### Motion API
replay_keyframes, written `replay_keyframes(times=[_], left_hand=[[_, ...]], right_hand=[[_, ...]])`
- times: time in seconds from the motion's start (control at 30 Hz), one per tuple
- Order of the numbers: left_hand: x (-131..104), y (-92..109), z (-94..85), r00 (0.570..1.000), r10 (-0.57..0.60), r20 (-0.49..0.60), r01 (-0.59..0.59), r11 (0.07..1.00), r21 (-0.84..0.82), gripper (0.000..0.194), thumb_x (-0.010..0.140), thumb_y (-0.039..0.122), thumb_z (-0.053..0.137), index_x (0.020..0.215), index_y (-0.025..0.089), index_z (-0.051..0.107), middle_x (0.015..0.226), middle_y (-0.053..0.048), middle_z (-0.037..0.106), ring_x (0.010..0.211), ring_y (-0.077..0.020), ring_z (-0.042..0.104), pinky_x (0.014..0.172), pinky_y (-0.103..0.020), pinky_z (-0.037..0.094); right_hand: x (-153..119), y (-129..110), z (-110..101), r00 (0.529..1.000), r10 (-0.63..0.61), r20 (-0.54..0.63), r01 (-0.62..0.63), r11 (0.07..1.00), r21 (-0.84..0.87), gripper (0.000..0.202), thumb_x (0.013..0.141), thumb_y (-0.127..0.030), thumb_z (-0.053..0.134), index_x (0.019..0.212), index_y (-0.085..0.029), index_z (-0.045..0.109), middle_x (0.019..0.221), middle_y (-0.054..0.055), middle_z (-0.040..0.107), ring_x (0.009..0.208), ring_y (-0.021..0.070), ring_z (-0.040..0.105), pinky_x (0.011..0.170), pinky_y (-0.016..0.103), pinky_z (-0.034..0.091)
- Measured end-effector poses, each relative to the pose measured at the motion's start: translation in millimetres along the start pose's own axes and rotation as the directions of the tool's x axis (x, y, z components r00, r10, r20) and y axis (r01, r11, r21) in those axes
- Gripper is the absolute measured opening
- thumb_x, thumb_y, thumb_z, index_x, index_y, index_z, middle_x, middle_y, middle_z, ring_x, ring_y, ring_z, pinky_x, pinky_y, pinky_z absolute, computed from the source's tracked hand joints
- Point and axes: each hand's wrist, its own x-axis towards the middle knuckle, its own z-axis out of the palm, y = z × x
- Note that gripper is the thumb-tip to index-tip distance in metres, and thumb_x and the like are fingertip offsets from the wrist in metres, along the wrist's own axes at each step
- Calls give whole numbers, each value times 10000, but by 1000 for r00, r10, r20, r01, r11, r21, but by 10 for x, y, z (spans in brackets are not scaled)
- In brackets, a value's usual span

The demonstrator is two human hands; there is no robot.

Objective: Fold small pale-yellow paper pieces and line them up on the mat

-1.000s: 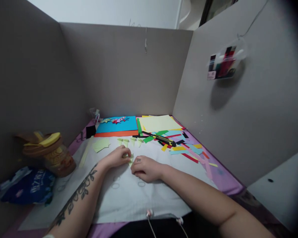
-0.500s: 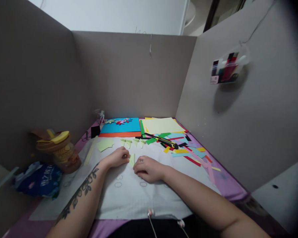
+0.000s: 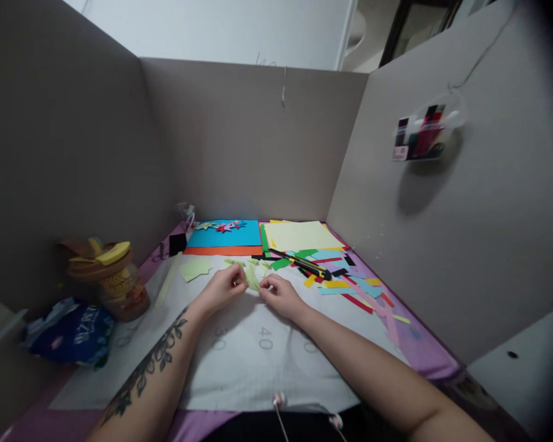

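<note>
Between my two hands is a small pale green piece of paper (image 3: 252, 279), its shape partly blurred. My left hand (image 3: 225, 286) pinches its left side with closed fingers. On the other side, my right hand (image 3: 280, 294) has thumb and fingertips closed on its lower right edge. Just beyond my fingers lie several small folded pale green papers (image 3: 266, 266), partly hidden by my left hand. A larger pale green paper scrap (image 3: 195, 268) rests left of them on the white mat (image 3: 244, 374).
At the back, a blue sheet (image 3: 225, 236) bears several paper stars (image 3: 228, 227). A cream paper stack (image 3: 301, 236) stands beside it. A utility knife (image 3: 301, 265) lies among coloured strips (image 3: 350, 285). Left are a lidded cup (image 3: 120, 288) and a blue packet (image 3: 71, 331). Grey panels (image 3: 253, 141) enclose the table.
Both hands have moved slightly away from me with the green paper, closer to the folded pieces. The paper's outline has changed. My right hand has turned, its fingertips now pinching the paper's edge.
</note>
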Motion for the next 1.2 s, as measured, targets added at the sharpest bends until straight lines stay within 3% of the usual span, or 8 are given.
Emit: replay_keyframes(times=[0.27, 0.43, 0.5, 0.57, 0.7, 0.87, 1.03, 1.2], left_hand=[[33, -13, 99, 990, -1, -138, -25, 982, -187, 200, 740, 197, 518, 922, 195, 433, 800, 23, 519, 640, -90, 486, 602, -215, 403], [78, -96, 41, 930, -193, -312, 54, 913, -403, 347, 722, 294, 590, 1013, 183, 438, 820, -5, 550, 754, -135, 553, 652, -245, 426], [86, -121, 24, 912, -291, -288, 104, 846, -523, 417, 685, 338, 637, 1019, 175, 446, 807, -8, 566, 749, -143, 564, 662, -258, 430], [85, -128, 20, 925, -320, -204, 145, 795, -589, 417, 665, 350, 656, 992, 166, 474, 780, -3, 573, 716, -140, 564, 654, -257, 428], [64, -92, 26, 966, -243, -86, 175, 862, -476, 226, 653, 297, 663, 752, 154, 518, 663, 28, 514, 626, -116, 513, 576, -222, 390], [47, -42, 15, 975, -198, -98, 123, 856, -502, 150, 674, 247, 639, 740, 145, 551, 708, 7, 560, 651, -118, 524, 599, -221, 405], [54, -45, 15, 971, -220, -92, 116, 773, -624, 174, 648, 228, 669, 726, 139, 542, 696, 9, 564, 643, -112, 527, 624, -225, 414], [48, -28, 39, 951, -278, -139, 126, 754, -645, 288, 621, 211, 705, 854, 146, 549, 752, 7, 578, 654, -105, 540, 616, -217, 419]], right_hand=[[63, -11, 105, 986, 138, 89, -156, 954, 257, 189, 729, -323, 548, 643, -166, 485, 596, -41, 438, 557, 97, 390, 528, 219, 318], [298, -142, 283, 981, 196, 6, -182, 894, 410, 272, 686, -325, 589, 568, -184, 389, 532, -71, 345, 516, 80, 313, 506, 217, 263], [355, -215, 355, 965, 252, -77, -189, 866, 463, 283, 651, -310, 613, 562, -188, 374, 529, -76, 336, 513, 79, 304, 504, 218, 255], [361, -251, 414, 949, 295, -107, -209, 849, 486, 267, 634, -310, 621, 558, -185, 398, 528, -72, 358, 517, 83, 319, 507, 222, 261], [278, -199, 463, 956, 289, -58, -230, 856, 463, 225, 626, -291, 608, 542, -177, 433, 514, -63, 388, 518, 89, 342, 511, 227, 275], [220, -152, 417, 963, 270, 15, -256, 891, 375, 206, 612, -251, 596, 514, -178, 430, 497, -58, 413, 507, 93, 359, 498, 224, 278], [207, -270, 347, 986, 162, -45, -135, 922, 363, 134, 685, -279, 577, 626, -176, 514, 593, -42, 484, 572, 106, 421, 552, 226, 323], [216, -270, 304, 981, 162, -107, -103, 902, 420, 192, 721, -316, 591, 640, -177, 487, 578, -49, 435, 547, 98, 384, 529, 225, 302]])
